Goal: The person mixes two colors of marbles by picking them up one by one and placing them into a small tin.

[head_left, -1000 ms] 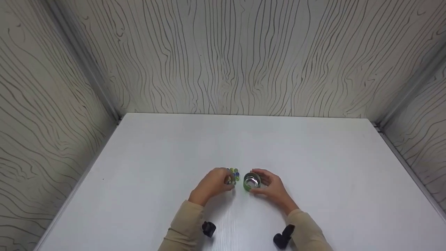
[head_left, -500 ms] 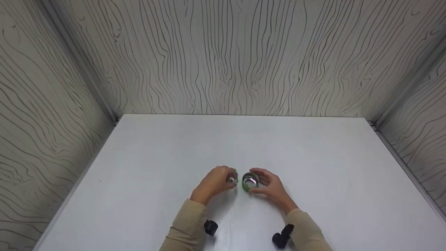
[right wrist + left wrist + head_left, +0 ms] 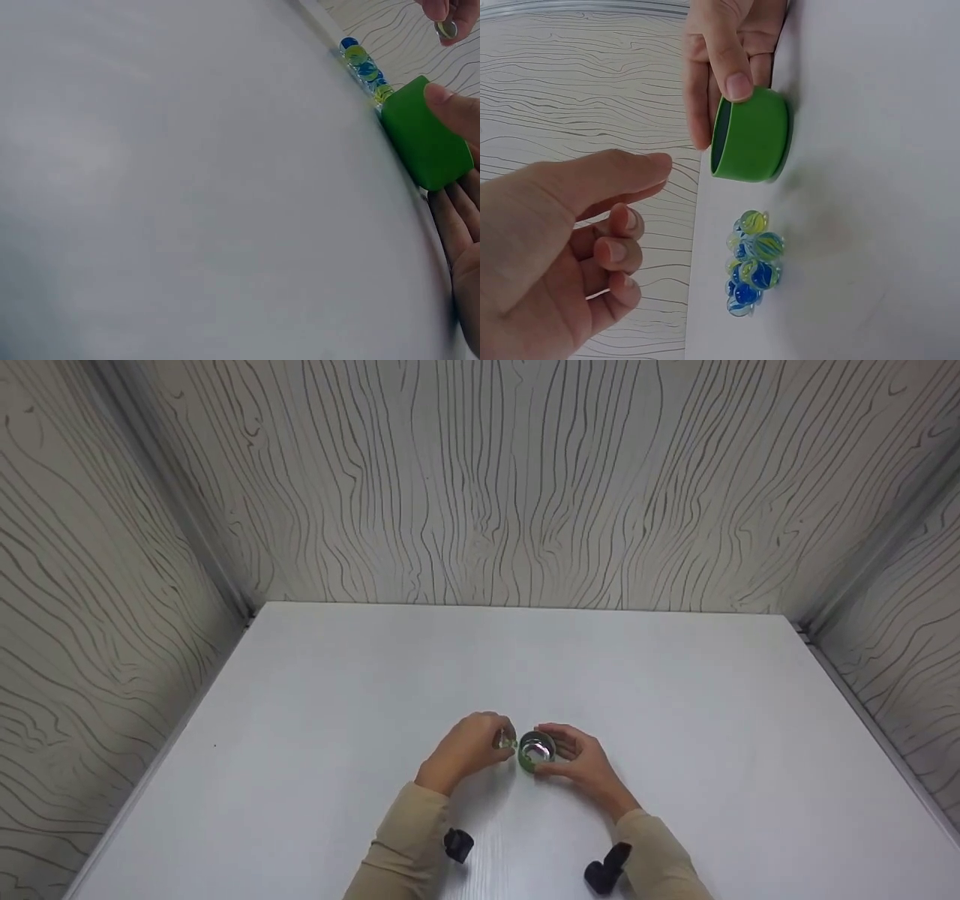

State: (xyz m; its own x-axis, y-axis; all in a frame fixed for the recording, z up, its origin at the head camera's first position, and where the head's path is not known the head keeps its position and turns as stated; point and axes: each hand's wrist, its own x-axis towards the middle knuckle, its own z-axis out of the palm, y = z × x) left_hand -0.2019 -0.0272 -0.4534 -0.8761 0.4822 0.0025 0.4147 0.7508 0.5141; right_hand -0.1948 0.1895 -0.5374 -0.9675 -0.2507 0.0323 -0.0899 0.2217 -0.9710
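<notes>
My right hand [image 3: 581, 761] holds a small green cup [image 3: 527, 763] with a shiny metallic inside, upright on the white table. Its thumb lies at the rim and the fingers reach round the far side. Just left of the cup, my left hand [image 3: 471, 746] is raised above the table. In the right wrist view, its fingertips pinch one glass marble [image 3: 446, 29]; that marble is hidden in the left wrist view. Several blue, yellow-green and clear marbles [image 3: 757, 274] lie in a tight cluster beside the green cup [image 3: 754, 142], below the left hand.
The white table [image 3: 360, 675] spreads out around both hands. Wood-patterned panels [image 3: 480, 487] stand at its back and sides. Black wrist cameras [image 3: 458, 845] sit at both sleeves, close over the table.
My left hand has moved slightly right and away from the person, closer to the cup, and now covers most of the marbles in the head view. The right hand keeps its hold on the cup.
</notes>
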